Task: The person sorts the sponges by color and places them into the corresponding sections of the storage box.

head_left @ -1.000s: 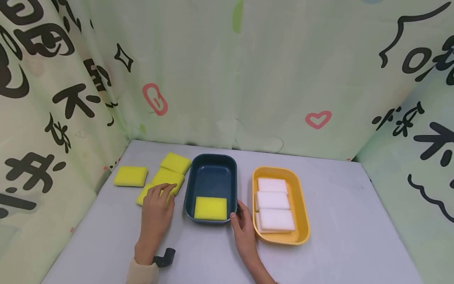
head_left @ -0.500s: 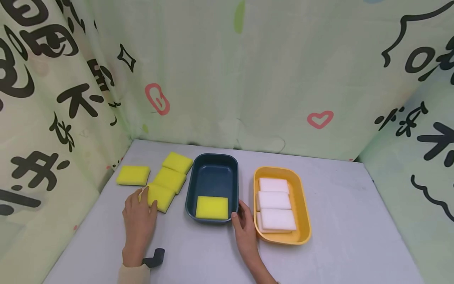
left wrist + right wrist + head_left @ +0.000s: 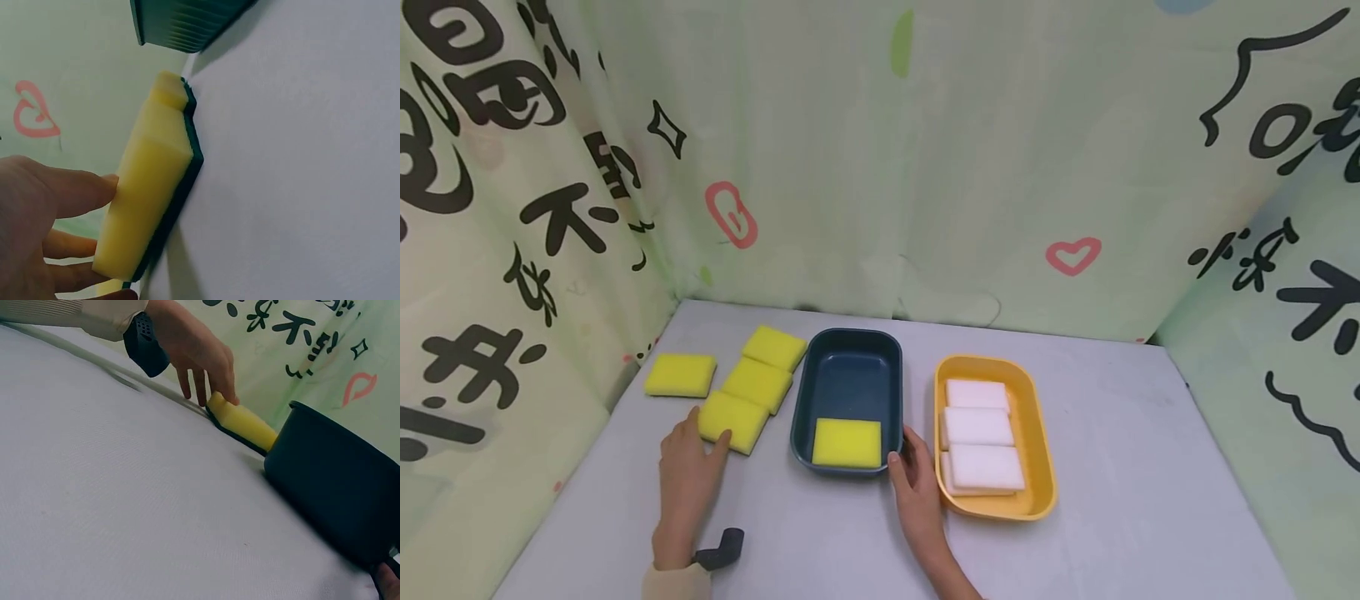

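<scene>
A row of three overlapping yellow sponges [image 3: 757,383] with dark green scouring undersides lies left of a dark blue tray [image 3: 846,337]. My left hand [image 3: 688,479] is at the nearest sponge [image 3: 733,421], thumb against its front edge and fingers at its left end. In the left wrist view the thumb touches the yellow foam [image 3: 140,200], and the fingers pass behind that end. My right hand [image 3: 917,492] grips the tray's near right corner, thumb at the front rim and fingers along the right side. One yellow sponge [image 3: 847,442] lies inside the tray's near end.
A separate yellow sponge [image 3: 681,375] lies at the far left. Close to my right hand stands a yellow tray [image 3: 1041,467] with several white sponges [image 3: 985,467]. Printed curtains [image 3: 865,167] enclose the table [image 3: 1120,467] at the back and sides.
My left hand has moved left and toward me, from the middle sponge to the nearest one's left end. My right hand stays at the tray corner.
</scene>
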Demonstrator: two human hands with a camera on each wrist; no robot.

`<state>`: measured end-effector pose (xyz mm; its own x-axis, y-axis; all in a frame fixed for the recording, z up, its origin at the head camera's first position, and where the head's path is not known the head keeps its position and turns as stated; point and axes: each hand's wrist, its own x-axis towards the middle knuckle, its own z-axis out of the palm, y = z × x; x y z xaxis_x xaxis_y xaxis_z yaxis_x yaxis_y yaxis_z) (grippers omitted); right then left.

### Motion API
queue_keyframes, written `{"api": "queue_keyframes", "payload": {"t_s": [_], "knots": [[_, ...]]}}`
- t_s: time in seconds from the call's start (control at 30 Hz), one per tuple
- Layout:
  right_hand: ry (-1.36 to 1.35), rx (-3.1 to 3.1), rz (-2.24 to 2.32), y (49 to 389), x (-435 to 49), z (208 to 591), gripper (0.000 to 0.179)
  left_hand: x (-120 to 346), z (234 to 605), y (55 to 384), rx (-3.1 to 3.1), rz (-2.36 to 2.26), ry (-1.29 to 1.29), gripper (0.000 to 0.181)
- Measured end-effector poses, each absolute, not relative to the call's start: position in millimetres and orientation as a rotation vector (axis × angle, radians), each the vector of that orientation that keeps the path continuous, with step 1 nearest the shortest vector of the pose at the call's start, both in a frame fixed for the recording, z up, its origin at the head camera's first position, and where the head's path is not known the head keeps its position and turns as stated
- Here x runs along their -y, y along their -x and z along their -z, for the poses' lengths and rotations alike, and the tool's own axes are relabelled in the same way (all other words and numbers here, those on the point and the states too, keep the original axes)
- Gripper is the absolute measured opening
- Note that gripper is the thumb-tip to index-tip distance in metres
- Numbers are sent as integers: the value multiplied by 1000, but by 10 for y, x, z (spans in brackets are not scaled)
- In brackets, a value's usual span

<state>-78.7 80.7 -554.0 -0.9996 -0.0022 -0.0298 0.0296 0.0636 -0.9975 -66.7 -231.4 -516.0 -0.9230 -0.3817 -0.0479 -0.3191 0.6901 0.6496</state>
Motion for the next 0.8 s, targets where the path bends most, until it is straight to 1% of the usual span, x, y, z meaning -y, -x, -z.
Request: {"api": "queue_keyframes", "payload": {"t_s": [0.27,0.53,0.8], "knots": [[-32,-2260,2141,765,-835,5528,51,2274,5122,657,2646,1244,-643,76],[-42,-2250,2111,754,-827,5541,53,2351,5090,596,2486,1397,-773,63],[-58,-2258,2109,763,-827,5517,53,2424,5049,600,2420,1597,-853,59]]}}
